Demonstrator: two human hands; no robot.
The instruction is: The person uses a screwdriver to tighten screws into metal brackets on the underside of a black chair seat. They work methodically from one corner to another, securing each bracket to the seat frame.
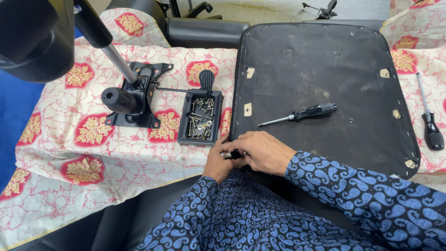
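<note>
Seat pan point(320, 83) lies underside up on the table, mechanism plate point(134, 95) still apart at left. We close both hands, left point(217, 162) and right point(262, 151), on a small dark part at its near edge. Screws sit in tray point(200, 120); screwdriver point(299, 114) lies unused.
</note>
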